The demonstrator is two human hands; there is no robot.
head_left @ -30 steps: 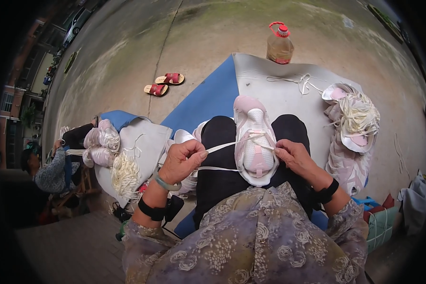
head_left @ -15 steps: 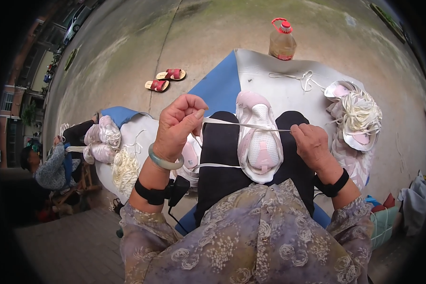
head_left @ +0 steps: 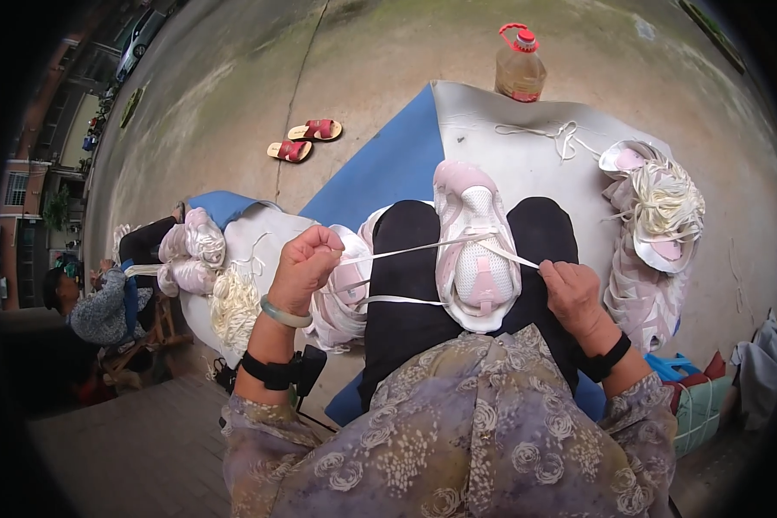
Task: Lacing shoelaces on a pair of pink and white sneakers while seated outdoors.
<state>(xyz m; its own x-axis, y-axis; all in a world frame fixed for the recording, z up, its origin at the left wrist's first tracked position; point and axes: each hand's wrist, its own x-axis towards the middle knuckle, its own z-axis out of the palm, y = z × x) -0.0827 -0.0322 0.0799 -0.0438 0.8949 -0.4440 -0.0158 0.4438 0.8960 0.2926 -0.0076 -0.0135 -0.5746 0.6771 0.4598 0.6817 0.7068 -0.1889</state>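
Note:
A pink and white shoe upper (head_left: 479, 233) lies lengthwise between my knees on dark trousers. White shoelace (head_left: 423, 248) runs across its mesh. My left hand (head_left: 306, 266) pinches one stretch of lace out to the left, and my right hand (head_left: 571, 292) pinches another stretch low on the right. Both stretches are drawn fairly straight and meet over the upper. A further strand trails left across my left thigh from the upper's lower part. More pink and white uppers (head_left: 341, 319) are piled by my left knee, partly hidden by my left hand.
On the pale sheet (head_left: 527, 138) to the right stand stacked uppers (head_left: 643, 298) topped by a bundle of white laces (head_left: 665, 203). Another lace bundle (head_left: 235, 306) lies left. Beyond are an oil jug (head_left: 520, 69) and red sandals (head_left: 306, 141). A person (head_left: 104, 302) sits far left.
My left hand has moved down and a little left, pulling its lace out. My right hand has gone slightly lower. The laces now meet over the upper.

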